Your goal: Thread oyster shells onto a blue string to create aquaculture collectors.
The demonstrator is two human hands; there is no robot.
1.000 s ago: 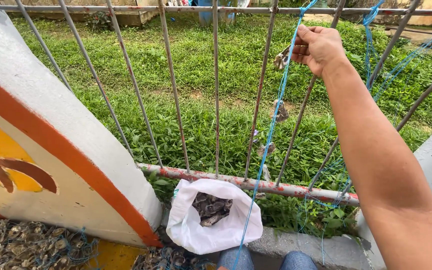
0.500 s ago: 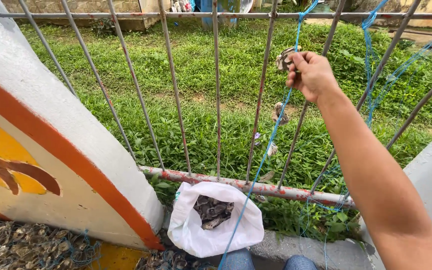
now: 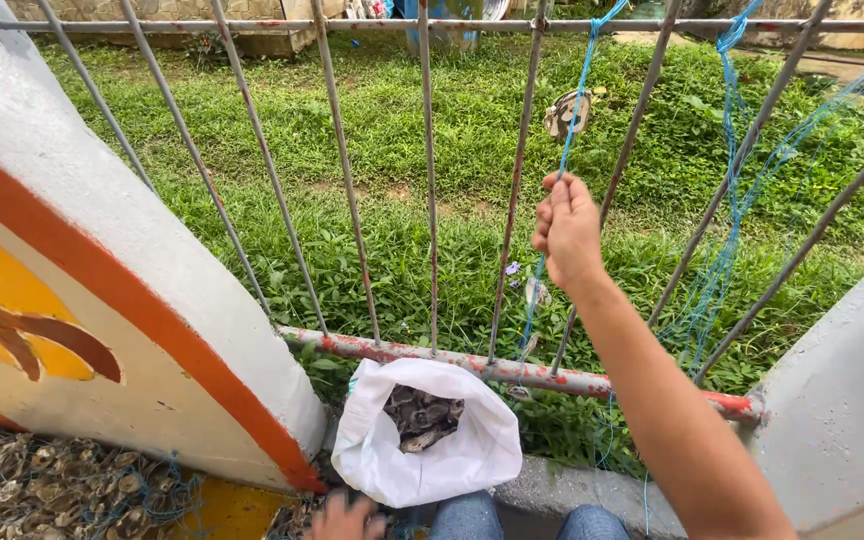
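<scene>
My right hand (image 3: 567, 225) is closed around a thin blue string (image 3: 574, 90) that hangs from the top of a metal railing (image 3: 428, 190). A flat shell (image 3: 564, 113) is threaded on the string just above the hand, and another shell (image 3: 537, 292) hangs below it. My left hand (image 3: 347, 518) is low at the bottom edge, blurred, by the base of an open white bag (image 3: 432, 440) that holds dark shells. What the left hand holds cannot be made out.
A white wall with an orange stripe (image 3: 102, 290) stands to the left. A pile of shells tangled in blue line (image 3: 62, 490) lies at the bottom left. A grey concrete post (image 3: 842, 400) is on the right. Grass lies beyond the railing, where more blue strings (image 3: 732, 200) hang.
My right hand has slid down the blue string from near the top rail to mid-height. A shell now shows above the hand. My left hand has come into view at the bottom.
</scene>
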